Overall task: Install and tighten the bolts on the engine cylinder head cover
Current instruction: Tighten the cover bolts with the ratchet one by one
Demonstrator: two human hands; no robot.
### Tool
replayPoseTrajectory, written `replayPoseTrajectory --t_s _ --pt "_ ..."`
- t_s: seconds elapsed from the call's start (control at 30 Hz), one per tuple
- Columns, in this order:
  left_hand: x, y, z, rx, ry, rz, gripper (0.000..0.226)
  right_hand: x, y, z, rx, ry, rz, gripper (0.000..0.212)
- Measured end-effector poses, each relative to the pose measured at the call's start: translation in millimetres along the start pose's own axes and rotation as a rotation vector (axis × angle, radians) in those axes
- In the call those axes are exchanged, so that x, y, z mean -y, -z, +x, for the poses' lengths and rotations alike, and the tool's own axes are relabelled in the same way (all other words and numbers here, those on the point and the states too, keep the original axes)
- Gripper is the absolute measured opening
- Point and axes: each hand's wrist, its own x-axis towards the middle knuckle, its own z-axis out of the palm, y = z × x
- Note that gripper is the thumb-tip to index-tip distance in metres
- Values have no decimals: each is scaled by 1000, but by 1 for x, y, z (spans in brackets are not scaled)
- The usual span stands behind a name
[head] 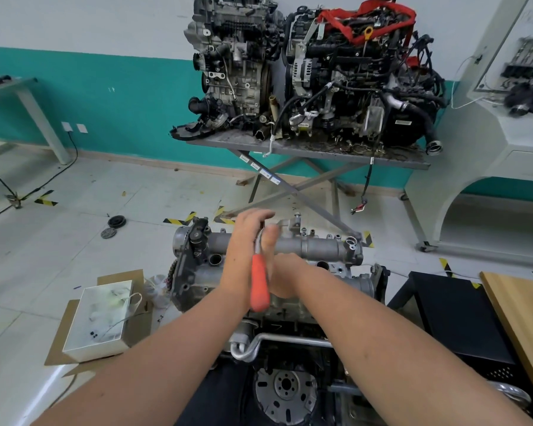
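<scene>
I am standing over the engine with both arms reaching forward, and the cylinder head cover [308, 245] is lying straight ahead of my hands, its long axis running left to right across my view.

Left side first: my left hand [246, 241] is stretching over the middle of the cover with fingers extended and relaxed; I cannot tell whether the fingertips are touching the metal or a bolt, as the area is blurred.

Just right of it, the ratchet [260, 281] is standing nearly upright, orange handle toward me, its steel head passing behind my left palm toward the cover.

My right hand [285, 276] is sitting beside the handle, but I cannot tell if it is gripping it.

Judgement: the left hand is nearer the far bolt line; the next turn depends on seating the tool there.
</scene>
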Motion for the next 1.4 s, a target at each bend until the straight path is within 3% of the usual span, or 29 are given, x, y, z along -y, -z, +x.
replayPoseTrajectory --t_s 0.17,0.3,0.47,0.63,0.83,1.0,1.07,1.27,1.33,1.4 --pt "-2 -8 2 -59 277 -392 35 3 4 -2 54 74 -245 38" --pt "3 2 6 62 451 -604 48 -1 2 3 16 66 -270 42" --pt "7 27 15 209 612 -859 32 -6 -3 11 -41 63 -286 40" --pt "6 45 25 417 734 -919 29 -12 -8 18 -31 64 -286 40" --pt "3 51 35 464 838 -831 16 -12 -7 16 -29 87 -300 40" --pt "-10 30 50 271 950 -554 34 -13 -9 19 -58 99 -301 41" --pt "-18 23 56 301 873 -331 32 -16 -10 21 -45 114 -305 41" --pt "-39 24 64 593 505 280 37 -21 -11 22 -43 141 -293 42" --pt "-40 27 60 645 384 327 37 -19 -10 17 -48 133 -262 40" --pt "-37 31 52 697 348 228 35 -15 -10 13 -50 146 -290 40"
